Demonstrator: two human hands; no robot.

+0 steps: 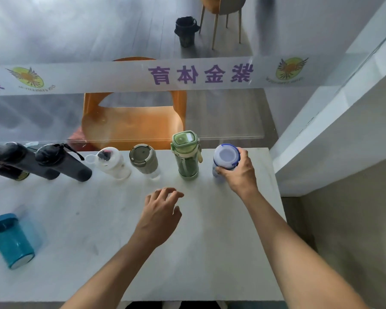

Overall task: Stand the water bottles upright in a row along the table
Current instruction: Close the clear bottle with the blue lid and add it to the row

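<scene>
Several bottles stand upright in a row along the far edge of the white table [210, 253]. At the right end my right hand [239, 175] grips a white bottle with a blue-rimmed lid [225, 156]. Left of it stand a green bottle [186, 152], a grey-lidded clear bottle [144, 160], a white bottle [112, 162] and two black bottles [60, 160] [13, 159]. A teal bottle [9, 239] stands apart at the near left. My left hand [161, 212] hovers open over the table's middle, holding nothing.
A glass partition with a frosted band of purple lettering [198, 74] rises right behind the row. Through it I see an orange chair [132, 121] and a black bin [186, 30]. A white ledge [334, 121] runs along the right.
</scene>
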